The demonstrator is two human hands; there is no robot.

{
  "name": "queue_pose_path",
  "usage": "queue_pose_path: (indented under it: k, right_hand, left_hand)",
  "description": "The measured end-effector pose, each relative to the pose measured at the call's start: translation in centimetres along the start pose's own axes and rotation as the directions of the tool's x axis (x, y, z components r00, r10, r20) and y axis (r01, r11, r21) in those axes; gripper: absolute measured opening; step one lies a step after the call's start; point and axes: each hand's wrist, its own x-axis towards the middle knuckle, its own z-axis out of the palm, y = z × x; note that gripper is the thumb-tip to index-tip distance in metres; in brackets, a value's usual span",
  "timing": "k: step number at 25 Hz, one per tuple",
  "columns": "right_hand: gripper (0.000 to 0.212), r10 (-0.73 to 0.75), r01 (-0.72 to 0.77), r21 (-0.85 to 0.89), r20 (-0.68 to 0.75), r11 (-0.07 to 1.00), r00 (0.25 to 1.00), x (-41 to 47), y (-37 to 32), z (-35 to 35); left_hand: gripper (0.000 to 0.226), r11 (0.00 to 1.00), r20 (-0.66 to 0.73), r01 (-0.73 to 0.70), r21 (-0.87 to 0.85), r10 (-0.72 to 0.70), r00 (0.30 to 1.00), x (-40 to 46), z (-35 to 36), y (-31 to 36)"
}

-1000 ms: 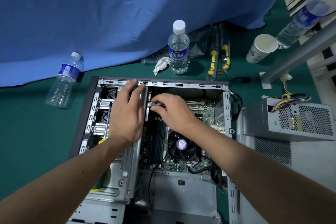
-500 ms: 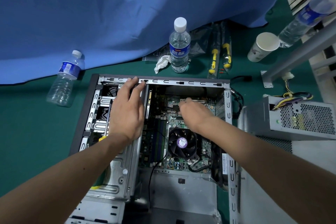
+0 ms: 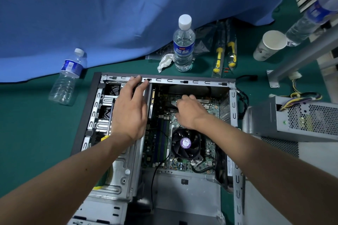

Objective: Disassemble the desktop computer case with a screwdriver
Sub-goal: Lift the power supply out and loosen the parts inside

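The desktop computer case lies open on its side on a green table. My left hand rests flat on the metal drive cage, fingers straight and reaching the case's far rim. A screwdriver with a yellow handle lies in the cage, partly under that hand. My right hand is inside the case, above the CPU fan. Its fingers bend down onto the motherboard near the expansion slots. Its back hides the fingertips and whatever they touch.
A removed power supply with loose cables sits right of the case. Behind the case stand a water bottle, a crumpled tissue, bagged yellow screwdrivers and a paper cup. Another bottle lies at the left by a blue cloth.
My right hand has moved right, from the upright card beside my left hand to the middle of the motherboard. My left hand has stayed on the drive cage.
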Motion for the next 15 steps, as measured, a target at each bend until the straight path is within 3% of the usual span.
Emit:
queue_pose_path:
  k: [3, 5, 6, 8, 11, 15]
  right_hand:
    - [0.072, 0.069, -0.107, 0.199, 0.186, 0.974, 0.980, 0.4, -0.5, -1.2]
    - [0.107, 0.067, -0.203, 0.428, 0.311, 0.881, 0.948, 0.5, -1.0, -2.4]
    - [0.113, 0.060, -0.231, 0.528, 0.321, 0.817, 0.945, 0.6, -1.1, -2.7]
    - [0.091, 0.068, -0.247, 0.608, 0.302, 0.754, 0.951, 1.0, -0.7, -2.7]
    - [0.031, 0.098, -0.176, 0.500, 0.178, 0.848, 0.979, 1.3, 0.0, -1.5]
    - [0.039, 0.073, -0.138, 0.430, 0.164, 0.892, 0.984, 1.5, -0.2, -1.1]
  left_hand:
    - [0.049, 1.000, 0.000, -0.009, 0.004, 0.009, 1.000, 0.1, 0.0, 0.0]
    - [0.050, 1.000, 0.001, -0.012, 0.009, 0.012, 1.000, 0.0, 0.0, -0.1]
    - [0.050, 1.000, 0.003, -0.013, 0.013, 0.013, 1.000, 0.0, 0.0, 0.0]
    - [0.050, 1.000, 0.006, -0.014, 0.015, 0.014, 1.000, 0.0, 0.0, 0.0]
    - [0.048, 1.000, 0.004, -0.011, 0.008, 0.011, 1.000, 0.0, 0.0, -0.1]
    - [0.047, 1.000, 0.006, -0.001, 0.008, 0.001, 1.000, 0.0, 0.1, -0.1]
